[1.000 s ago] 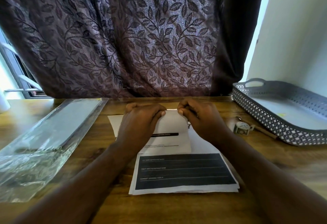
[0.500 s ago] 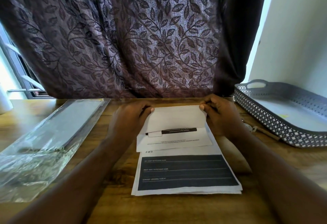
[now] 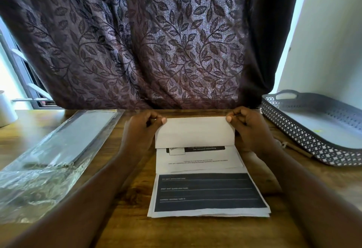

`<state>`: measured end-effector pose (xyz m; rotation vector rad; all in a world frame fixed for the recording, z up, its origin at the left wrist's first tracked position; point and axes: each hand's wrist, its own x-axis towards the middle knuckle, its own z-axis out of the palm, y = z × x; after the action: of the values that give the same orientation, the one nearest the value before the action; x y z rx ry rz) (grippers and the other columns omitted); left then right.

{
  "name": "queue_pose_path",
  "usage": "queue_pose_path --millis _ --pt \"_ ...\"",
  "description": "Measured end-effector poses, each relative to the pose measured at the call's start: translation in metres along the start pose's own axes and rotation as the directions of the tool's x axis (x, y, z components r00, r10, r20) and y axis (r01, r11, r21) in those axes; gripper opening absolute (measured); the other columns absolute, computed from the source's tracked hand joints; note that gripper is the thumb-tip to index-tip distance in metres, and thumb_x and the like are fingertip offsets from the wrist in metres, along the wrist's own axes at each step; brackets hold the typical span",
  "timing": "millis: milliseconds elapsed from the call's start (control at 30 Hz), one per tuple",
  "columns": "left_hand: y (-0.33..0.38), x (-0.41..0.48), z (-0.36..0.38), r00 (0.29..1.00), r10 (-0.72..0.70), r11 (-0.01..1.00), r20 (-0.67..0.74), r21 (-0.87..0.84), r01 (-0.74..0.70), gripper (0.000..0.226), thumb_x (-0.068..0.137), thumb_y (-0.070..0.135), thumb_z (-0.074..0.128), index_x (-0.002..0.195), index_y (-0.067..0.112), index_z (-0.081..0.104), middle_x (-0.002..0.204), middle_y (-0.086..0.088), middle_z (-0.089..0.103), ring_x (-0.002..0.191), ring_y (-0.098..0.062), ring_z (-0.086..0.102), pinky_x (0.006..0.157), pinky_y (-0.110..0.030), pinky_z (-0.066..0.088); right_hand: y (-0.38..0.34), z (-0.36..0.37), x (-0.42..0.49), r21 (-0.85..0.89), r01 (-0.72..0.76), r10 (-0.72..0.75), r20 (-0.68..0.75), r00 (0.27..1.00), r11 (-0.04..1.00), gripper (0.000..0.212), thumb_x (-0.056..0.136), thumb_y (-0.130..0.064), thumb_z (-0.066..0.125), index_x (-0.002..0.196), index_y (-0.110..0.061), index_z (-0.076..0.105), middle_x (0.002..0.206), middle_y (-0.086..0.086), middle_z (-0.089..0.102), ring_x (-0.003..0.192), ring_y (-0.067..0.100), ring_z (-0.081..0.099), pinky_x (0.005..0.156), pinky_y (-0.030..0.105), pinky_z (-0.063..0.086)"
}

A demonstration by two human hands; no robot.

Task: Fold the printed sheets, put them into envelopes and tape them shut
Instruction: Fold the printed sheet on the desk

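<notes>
Hands came first in my check: the left hand (image 3: pixel 140 130) and the right hand (image 3: pixel 248 128) each pinched a far corner of the folded sheet (image 3: pixel 194 132), thumbs and curled fingers on the paper. They held its blank top flap bent toward me over the printed panel below. That sheet lay on the far end of the stack of printed sheets (image 3: pixel 207 193), midway across the surface (image 3: pixel 195 234).

The flap's side edges did not look square with the panel under it, which stood out wider on the right. I judged that a crease pressed then would run crooked, and a skewed fold might jam in an envelope. Pressing down hard could also have dragged the loose stack beneath.

The clear plastic pack (image 3: pixel 64 145), presumably the envelopes, lay well apart to the left, and a hasty reach for it could have let the fold spring open. A grey tray (image 3: pixel 293 130) sat at the right.
</notes>
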<state>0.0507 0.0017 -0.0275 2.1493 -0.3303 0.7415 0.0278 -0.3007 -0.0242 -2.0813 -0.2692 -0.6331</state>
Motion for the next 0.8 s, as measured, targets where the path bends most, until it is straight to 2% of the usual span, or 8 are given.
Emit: queue_pose_path --millis 133,267,433,500,567,667,733,800 --pt "0.006 -0.001 -0.001 0.999 -0.038 0.997 -0.007 -0.071 0.037 0.014 0.090 0.027 0.071 0.079 0.034 0.066 0.077 0.022 0.067 0.071 0.009 0.062 0.060 -0.015 0.045 -0.002 -0.002 -0.003 0.153 -0.102 0.082 0.127 0.988 0.983 0.007 0.093 -0.018 0.067 0.100 -0.020 0.070 0.096 -0.001 0.078 0.091 0.015 0.075 0.084 0.043 0.061" --pt "0.004 0.000 0.000 0.998 -0.064 0.985 -0.008 -0.164 0.061 0.011 0.095 0.026 0.065 0.090 0.024 0.075 0.084 0.015 0.074 0.076 0.000 0.068 0.069 -0.032 0.056 0.002 -0.001 -0.004 0.136 -0.153 0.126 0.192 0.973 0.979 0.010 0.094 -0.017 0.065 0.102 -0.016 0.072 0.102 0.002 0.077 0.095 0.017 0.074 0.088 0.050 0.060" --pt "0.012 -0.002 0.001 0.985 -0.146 0.912 0.089 -0.374 0.169 0.020 0.102 0.023 0.053 0.100 0.018 0.073 0.092 0.004 0.076 0.085 -0.012 0.073 0.076 -0.038 0.059 0.000 -0.001 -0.004 0.226 -0.215 0.178 0.172 0.969 0.950 0.012 0.095 -0.018 0.065 0.099 -0.026 0.072 0.103 -0.002 0.078 0.097 0.018 0.075 0.089 0.051 0.059" --pt "0.015 -0.004 0.003 0.960 -0.202 0.845 0.195 -0.461 0.271 0.026 0.103 0.025 0.051 0.105 0.009 0.071 0.097 -0.011 0.076 0.092 -0.030 0.072 0.082 -0.048 0.057 -0.001 -0.001 -0.004 0.252 -0.225 0.188 0.162 0.969 0.941 0.012 0.095 -0.018 0.065 0.100 -0.026 0.072 0.103 -0.002 0.078 0.096 0.017 0.075 0.088 0.049 0.060" --pt "0.015 -0.008 0.004 0.914 -0.213 0.760 0.345 -0.530 0.377 0.025 0.101 0.022 0.053 0.114 0.005 0.067 0.106 -0.016 0.075 0.099 -0.036 0.071 0.088 -0.052 0.058 -0.002 -0.001 -0.003 0.250 -0.229 0.195 0.154 0.969 0.941 0.012 0.095 -0.018 0.064 0.103 -0.024 0.072 0.103 -0.001 0.078 0.095 0.016 0.075 0.086 0.046 0.060" --pt "0.013 -0.011 0.004 0.858 -0.203 0.687 0.472 -0.556 0.468 0.021 0.098 0.013 0.057 0.118 0.010 0.064 0.110 -0.013 0.075 0.100 -0.033 0.072 0.089 -0.050 0.058 -0.005 -0.002 -0.003 0.254 -0.233 0.210 0.115 0.971 0.939 0.009 0.095 -0.018 0.064 0.102 -0.020 0.071 0.098 -0.002 0.078 0.090 0.014 0.076 0.078 0.039 0.062" --pt "0.012 -0.010 0.004 0.859 -0.220 0.663 0.463 -0.575 0.480 0.019 0.097 0.009 0.058 0.114 0.013 0.065 0.109 -0.012 0.076 0.097 -0.030 0.074 0.084 -0.046 0.060 -0.007 -0.001 -0.002 0.290 -0.234 0.223 0.069 0.972 0.928 0.010 0.098 -0.020 0.061 0.095 -0.018 0.070 0.090 -0.002 0.078 0.083 0.014 0.076 0.070 0.031 0.061" --pt "0.012 -0.008 0.004 0.874 -0.236 0.664 0.425 -0.586 0.464 0.016 0.097 0.006 0.058 0.107 0.014 0.067 0.104 -0.009 0.077 0.088 -0.021 0.075 0.073 -0.032 0.062 -0.008 -0.001 -0.002 0.363 -0.263 0.267 0.040 0.963 0.894 0.023 0.103 -0.024 0.053 0.092 -0.013 0.069 0.079 0.002 0.076 0.071 0.019 0.072 0.059 0.027 0.057"
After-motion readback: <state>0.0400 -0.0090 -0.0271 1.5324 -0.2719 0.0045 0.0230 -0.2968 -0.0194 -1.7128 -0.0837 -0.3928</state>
